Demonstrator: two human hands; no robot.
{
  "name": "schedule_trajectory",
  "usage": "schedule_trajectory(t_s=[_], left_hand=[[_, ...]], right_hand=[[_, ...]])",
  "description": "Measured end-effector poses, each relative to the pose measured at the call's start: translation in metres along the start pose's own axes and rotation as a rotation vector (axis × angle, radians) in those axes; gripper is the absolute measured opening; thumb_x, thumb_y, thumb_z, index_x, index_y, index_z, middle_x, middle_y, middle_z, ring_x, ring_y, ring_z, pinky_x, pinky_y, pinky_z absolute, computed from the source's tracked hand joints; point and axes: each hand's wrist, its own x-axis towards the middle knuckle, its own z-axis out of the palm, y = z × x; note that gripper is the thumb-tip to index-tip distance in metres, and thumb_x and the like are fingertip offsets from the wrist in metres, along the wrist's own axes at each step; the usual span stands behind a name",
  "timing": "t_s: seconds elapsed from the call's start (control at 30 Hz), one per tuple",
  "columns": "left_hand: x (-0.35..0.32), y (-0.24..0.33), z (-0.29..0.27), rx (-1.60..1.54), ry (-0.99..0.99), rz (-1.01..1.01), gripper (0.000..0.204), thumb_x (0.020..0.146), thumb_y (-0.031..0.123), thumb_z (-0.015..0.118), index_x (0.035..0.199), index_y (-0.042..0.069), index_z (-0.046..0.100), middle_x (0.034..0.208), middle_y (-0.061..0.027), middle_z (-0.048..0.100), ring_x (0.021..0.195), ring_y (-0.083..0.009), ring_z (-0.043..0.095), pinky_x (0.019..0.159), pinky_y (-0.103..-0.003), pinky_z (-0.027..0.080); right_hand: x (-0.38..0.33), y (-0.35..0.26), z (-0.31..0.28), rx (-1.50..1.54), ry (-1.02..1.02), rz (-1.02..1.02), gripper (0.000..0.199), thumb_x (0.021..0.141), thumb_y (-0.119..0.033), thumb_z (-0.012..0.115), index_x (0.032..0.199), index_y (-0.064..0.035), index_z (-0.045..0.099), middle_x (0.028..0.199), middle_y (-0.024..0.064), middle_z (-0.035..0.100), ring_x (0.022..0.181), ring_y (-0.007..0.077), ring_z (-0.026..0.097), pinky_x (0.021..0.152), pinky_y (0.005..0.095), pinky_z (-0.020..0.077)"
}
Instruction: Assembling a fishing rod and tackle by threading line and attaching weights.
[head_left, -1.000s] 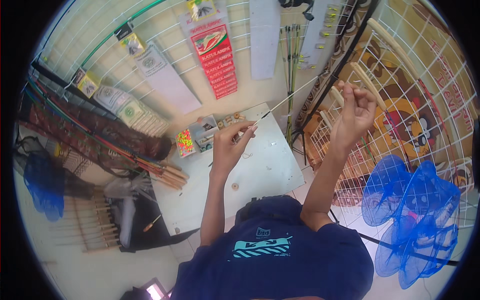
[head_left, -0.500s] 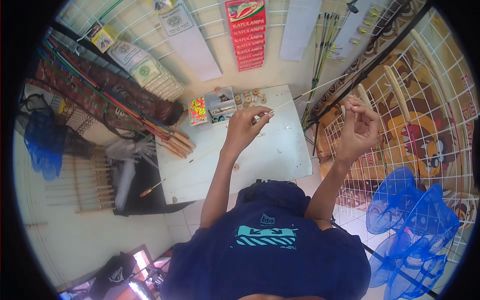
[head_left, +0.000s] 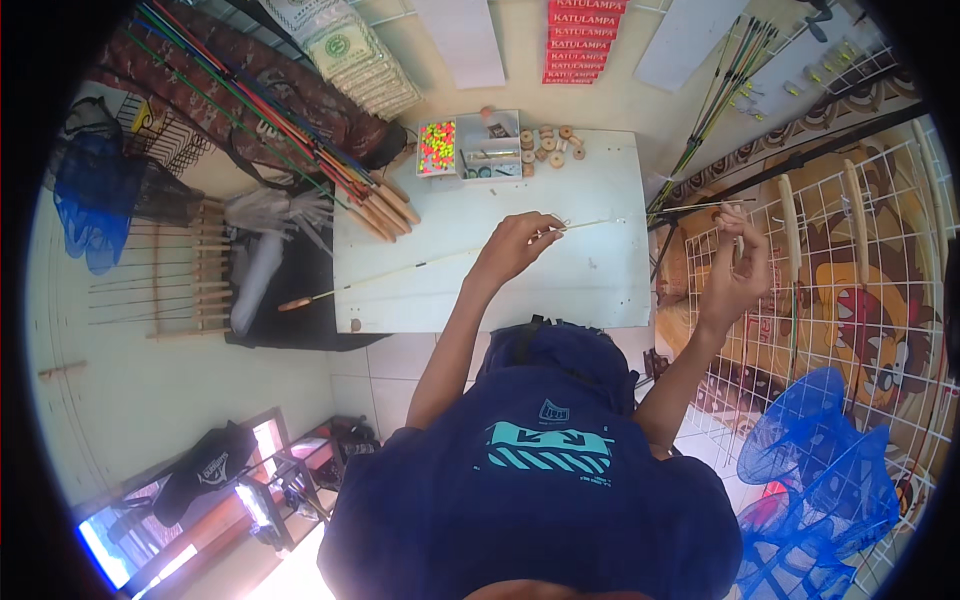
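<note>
Over the white table (head_left: 600,280), thin pale rod (head_left: 420,265), orange-tipped, pinched by left hand (head_left: 515,245)

Place: fishing-tackle shop or rod workshop.
Upper left: bundled fishing rods (head_left: 300,130) leaning by a white table (head_left: 590,280).
Lower right: blue landing nets (head_left: 820,480).
Right: wire display grid (head_left: 880,300).
Top centre: tray of coloured floats (head_left: 436,147).

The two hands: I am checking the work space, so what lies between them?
In the head view, only bare white table and the thin rod lie between the left hand and right hand.
</note>
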Motion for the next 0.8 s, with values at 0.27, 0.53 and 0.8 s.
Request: schedule_trajectory(t_s=[0.27,0.53,0.8], left_hand=[[-0.021,-0.026,-0.011,0.136,0.013,-0.022,0.017,0.091,0.014,0.064,0.102,0.002,0.068,0.091,-0.0144,0.068,0.078,-0.0294,0.066,0.072,-0.037,0.052],[-0.039,-0.079,-0.014,0.335,0.005,-0.036,0.013,0.091,0.011,0.06,0.101,0.007,0.068,0.091,-0.0114,0.067,0.086,-0.0304,0.064,0.076,-0.04,0.05],[-0.058,-0.146,0.001,0.462,0.043,-0.034,0.012,0.086,0.011,0.063,0.096,0.013,0.069,0.091,-0.0087,0.064,0.087,-0.0289,0.062,0.076,-0.041,0.051]], right_hand=[[-0.019,0.014,0.003,0.011,-0.073,0.048,0.005,0.087,0.005,0.064,0.089,0.0004,0.063,0.092,0.0091,0.068,0.087,0.0184,0.065,0.082,0.0315,0.0503],[-0.038,0.046,0.012,0.205,-0.119,0.226,0.007,0.091,0.005,0.061,0.097,0.003,0.061,0.096,0.0081,0.065,0.09,0.0127,0.063,0.081,0.0265,0.052],[-0.061,0.055,0.027,0.051,-0.231,0.268,0.009,0.09,0.007,0.058,0.096,0.0017,0.062,0.091,0.0073,0.064,0.088,0.0142,0.064,0.084,0.0285,0.0522]])
